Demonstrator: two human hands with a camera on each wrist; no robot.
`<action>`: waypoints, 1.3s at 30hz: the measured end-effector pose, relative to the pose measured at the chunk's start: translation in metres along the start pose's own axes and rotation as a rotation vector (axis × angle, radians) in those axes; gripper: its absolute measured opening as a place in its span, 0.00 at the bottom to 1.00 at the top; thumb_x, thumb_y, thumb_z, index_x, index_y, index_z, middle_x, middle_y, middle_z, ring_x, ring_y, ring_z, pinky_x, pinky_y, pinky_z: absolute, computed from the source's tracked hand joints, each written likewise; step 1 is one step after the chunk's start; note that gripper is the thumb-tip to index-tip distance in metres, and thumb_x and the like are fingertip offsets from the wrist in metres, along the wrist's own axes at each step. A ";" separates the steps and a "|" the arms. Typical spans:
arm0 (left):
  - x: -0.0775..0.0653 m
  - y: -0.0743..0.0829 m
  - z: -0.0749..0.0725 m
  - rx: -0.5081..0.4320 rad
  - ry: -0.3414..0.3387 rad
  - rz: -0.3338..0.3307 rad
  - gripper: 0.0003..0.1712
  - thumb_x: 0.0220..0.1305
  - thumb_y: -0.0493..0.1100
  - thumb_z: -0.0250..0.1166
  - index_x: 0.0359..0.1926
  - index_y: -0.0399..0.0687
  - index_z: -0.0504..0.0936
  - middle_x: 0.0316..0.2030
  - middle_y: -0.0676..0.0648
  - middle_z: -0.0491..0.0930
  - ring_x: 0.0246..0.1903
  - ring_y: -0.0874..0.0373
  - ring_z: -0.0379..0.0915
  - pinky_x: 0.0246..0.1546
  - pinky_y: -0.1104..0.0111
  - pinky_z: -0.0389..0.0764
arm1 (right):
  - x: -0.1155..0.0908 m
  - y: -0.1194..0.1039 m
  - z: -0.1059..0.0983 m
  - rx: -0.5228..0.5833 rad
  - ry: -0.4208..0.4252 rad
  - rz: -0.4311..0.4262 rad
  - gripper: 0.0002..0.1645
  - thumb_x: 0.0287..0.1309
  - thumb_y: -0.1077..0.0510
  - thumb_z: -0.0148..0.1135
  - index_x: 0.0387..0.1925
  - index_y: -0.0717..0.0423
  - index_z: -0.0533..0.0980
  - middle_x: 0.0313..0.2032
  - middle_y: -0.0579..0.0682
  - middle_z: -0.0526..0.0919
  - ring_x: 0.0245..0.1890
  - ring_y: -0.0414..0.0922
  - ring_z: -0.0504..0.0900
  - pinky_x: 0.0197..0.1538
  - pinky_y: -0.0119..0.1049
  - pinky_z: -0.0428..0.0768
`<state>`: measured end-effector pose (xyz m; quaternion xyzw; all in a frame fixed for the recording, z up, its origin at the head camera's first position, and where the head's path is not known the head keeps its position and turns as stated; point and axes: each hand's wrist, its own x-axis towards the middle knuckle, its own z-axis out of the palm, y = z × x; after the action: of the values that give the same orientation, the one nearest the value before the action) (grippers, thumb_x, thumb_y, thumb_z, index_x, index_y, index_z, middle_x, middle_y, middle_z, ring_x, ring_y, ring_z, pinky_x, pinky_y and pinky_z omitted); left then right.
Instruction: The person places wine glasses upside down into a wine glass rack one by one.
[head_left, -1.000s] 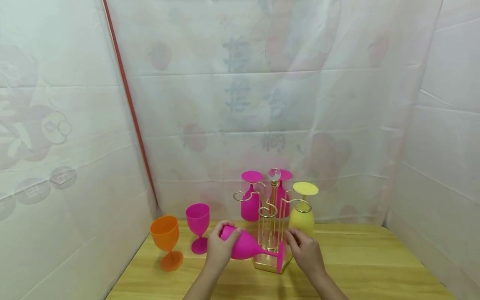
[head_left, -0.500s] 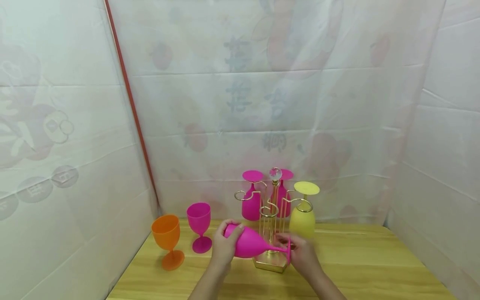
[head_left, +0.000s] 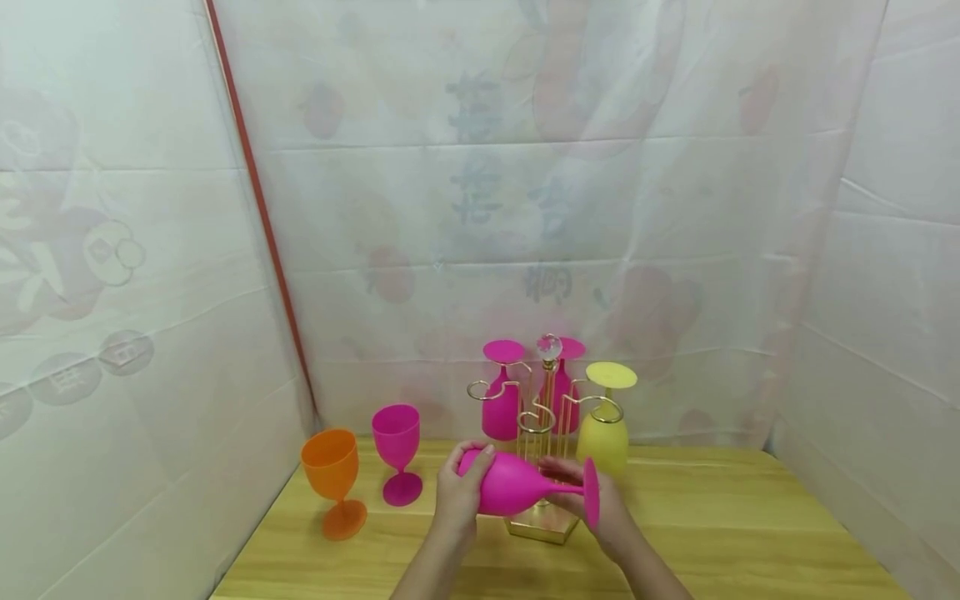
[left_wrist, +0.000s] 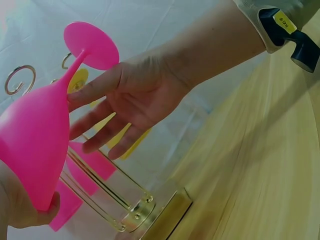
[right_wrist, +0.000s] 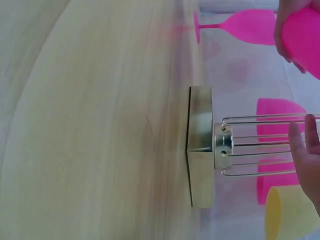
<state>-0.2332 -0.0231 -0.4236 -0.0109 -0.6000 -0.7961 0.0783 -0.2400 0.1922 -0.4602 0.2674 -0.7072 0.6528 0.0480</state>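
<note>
My left hand (head_left: 459, 492) grips the bowl of a pink goblet (head_left: 513, 485) near its rim. The goblet lies sideways in the air, its foot pointing right. Beside the stem is my right hand (left_wrist: 145, 92), its fingers extended and spread, the thumb close to the stem and foot. Behind them stands a gold wire goblet rack (head_left: 534, 529) with curled hooks and a clear ball on top. Two pink goblets (head_left: 500, 417) and a yellow goblet (head_left: 602, 442) hang upside down on it. In the right wrist view, the right hand's fingers (right_wrist: 312, 137) overlap the rack's rods.
An orange goblet (head_left: 330, 467) and another pink goblet (head_left: 396, 437) stand upright on the wooden table (head_left: 720, 525), left of the rack. Pale printed curtains (head_left: 420, 208) enclose the table at the back and sides.
The held goblet has moved right and its foot now tips toward the viewer. My right hand has gone from curled fingers near the foot to spread fingers behind the stem.
</note>
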 end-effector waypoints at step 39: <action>-0.007 -0.015 0.009 -0.087 -0.040 -0.104 0.27 0.67 0.62 0.59 0.52 0.44 0.75 0.55 0.42 0.73 0.52 0.47 0.74 0.49 0.53 0.81 | 0.000 -0.022 0.003 0.300 -0.045 -0.038 0.24 0.63 0.69 0.58 0.60 0.73 0.70 0.53 0.44 0.84 0.52 0.41 0.82 0.52 0.34 0.81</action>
<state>-0.2294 -0.0094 -0.4359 0.0011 -0.5662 -0.8239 0.0245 -0.2295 0.1888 -0.4403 0.2995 -0.5974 0.7439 0.0039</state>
